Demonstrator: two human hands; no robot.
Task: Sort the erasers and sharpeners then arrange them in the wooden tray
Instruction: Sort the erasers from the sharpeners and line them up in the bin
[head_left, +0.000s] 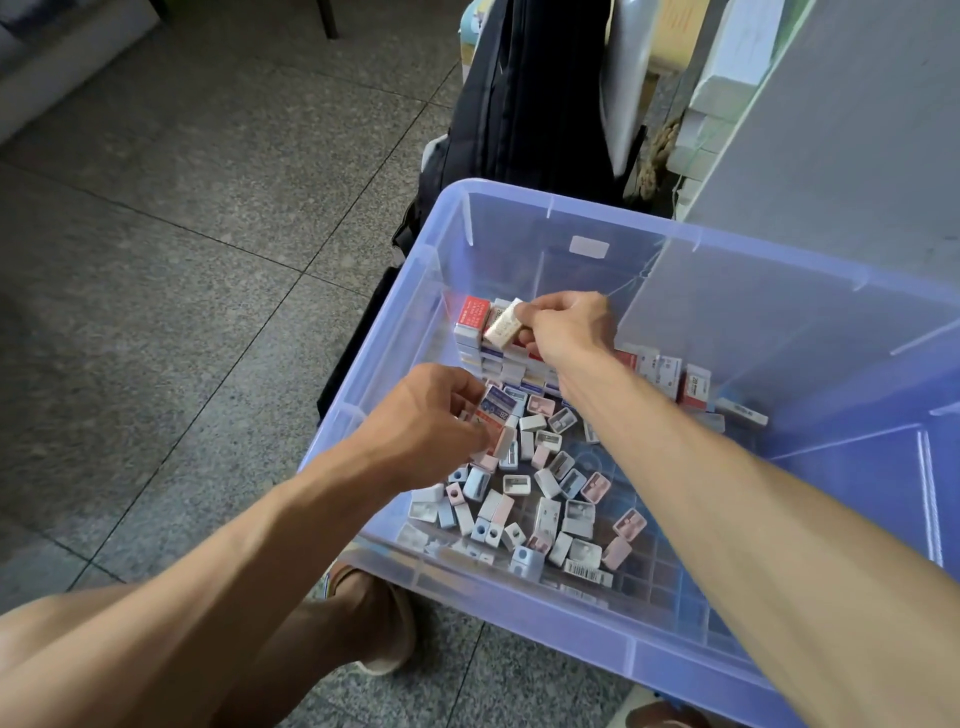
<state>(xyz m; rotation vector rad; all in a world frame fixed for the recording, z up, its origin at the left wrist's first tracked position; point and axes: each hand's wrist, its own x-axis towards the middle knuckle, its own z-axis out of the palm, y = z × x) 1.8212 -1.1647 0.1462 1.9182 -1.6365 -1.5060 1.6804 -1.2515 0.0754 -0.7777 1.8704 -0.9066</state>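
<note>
Both my hands reach into a clear blue plastic bin (519, 200). My right hand (569, 327) pinches a white sleeved eraser (503, 325) above a neat stack of erasers (480, 338) in the bin's far left corner. My left hand (428, 423) grips a blue and red sleeved eraser (493, 410) over a loose heap of small pastel sharpeners (545, 488) on the bin floor. More erasers (675, 376) lie scattered to the right of the stack. No wooden tray is in view.
The bin sits on a grey tiled floor (182, 234). A black bag (519, 104) stands behind it, and a grey cabinet panel (831, 156) rises at the right. My knees and sandalled feet (384, 618) are below the bin's near edge.
</note>
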